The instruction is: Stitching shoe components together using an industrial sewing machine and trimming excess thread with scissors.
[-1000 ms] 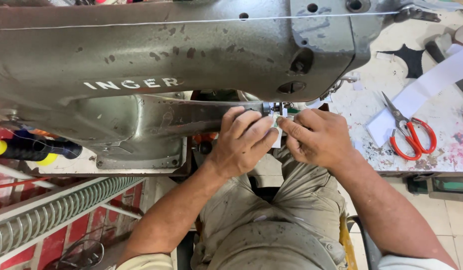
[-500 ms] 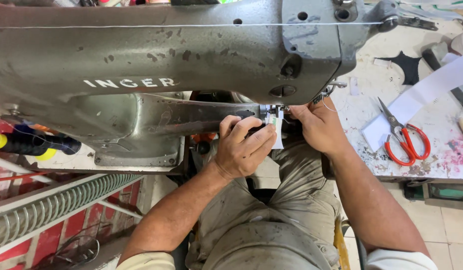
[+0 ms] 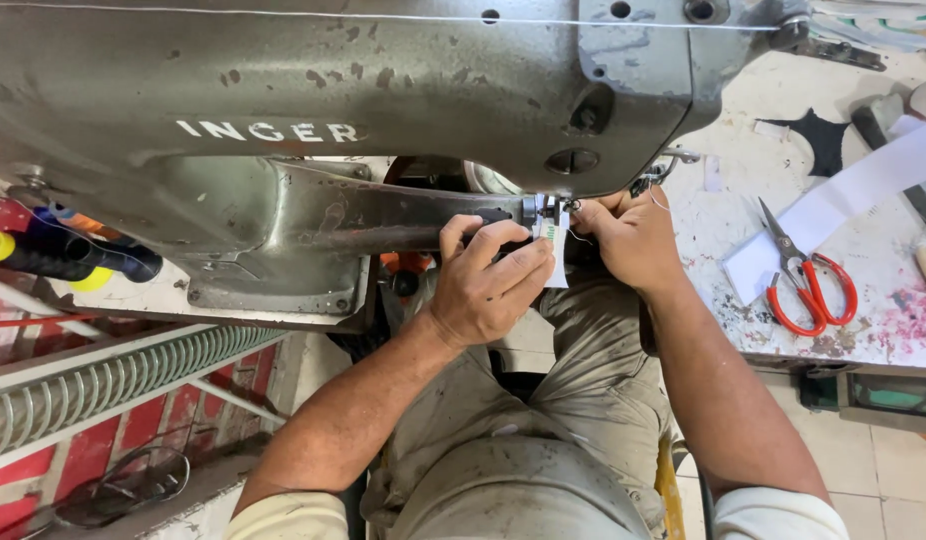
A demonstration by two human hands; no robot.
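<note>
A large grey metal sewing machine [image 3: 313, 90] fills the top of the head view, its narrow arm [image 3: 383, 215] reaching right to the needle area. My left hand [image 3: 488, 280] wraps around the end of that arm and pinches a small white strip [image 3: 555, 255] under the needle. My right hand [image 3: 628, 235] sits on the other side of the needle, fingers pressed on the same strip and a thin thread. The needle itself is mostly hidden by the machine head.
Red-handled scissors [image 3: 808, 285] lie on the stained white worktable [image 3: 833, 200] at right, beside a long white band [image 3: 853, 195] and a black scrap [image 3: 818, 135]. Thread spools [image 3: 73, 260] sit at left above a ribbed metal tube [image 3: 113, 375]. My lap is below.
My right hand has moved up and closer under the machine head. My left hand has shifted slightly right along the arm, staying on the white strip.
</note>
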